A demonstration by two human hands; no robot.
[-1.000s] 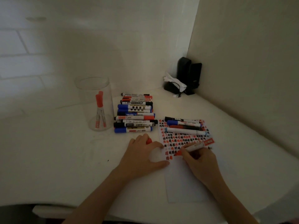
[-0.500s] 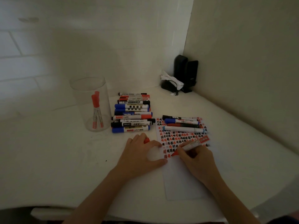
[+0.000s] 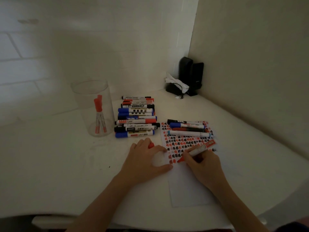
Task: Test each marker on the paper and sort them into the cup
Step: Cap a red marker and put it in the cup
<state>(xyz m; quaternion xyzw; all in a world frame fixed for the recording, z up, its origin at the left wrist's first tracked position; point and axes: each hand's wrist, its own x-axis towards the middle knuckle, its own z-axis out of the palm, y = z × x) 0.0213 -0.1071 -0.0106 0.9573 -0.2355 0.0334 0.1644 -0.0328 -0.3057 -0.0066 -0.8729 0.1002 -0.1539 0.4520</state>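
Far off to the left of my left fingers, and beyond them, stands the clear cup (image 3: 93, 111), upright, with two red-capped markers (image 3: 99, 113) leaning inside it. Between the cup and my hands, just beyond my left knuckles, lies the stack of untested markers (image 3: 136, 119), all lying crosswise, blue, black and red ends mixed.

My left hand (image 3: 147, 162) rests on the table (image 3: 58, 164) at the paper's left edge, thumb and forefinger reaching onto the sheet to pin it. A red cap (image 3: 151, 145) pokes out between my fingers; I judge I am holding it there, though how tightly I cannot tell.

Right of that is the paper (image 3: 189, 190), its far part covered in red and black test marks, its near part blank. Four markers (image 3: 188, 129) lie crosswise on its far end, beyond both hands.

My right hand (image 3: 204, 166) is clenched round the red marker (image 3: 194, 152) in a writing grip. The marker's long axis slants from its tip (image 3: 180, 160), low and to the left toward my left thumb, up and away to the right past my knuckles. The tip sits at the paper, at the end of the lowest row of marks.

Once this one is tested, the cap is just left of the tip, so capping is a short inward move. The cup lies far left, beyond my left hand, which is the nearer one to it.
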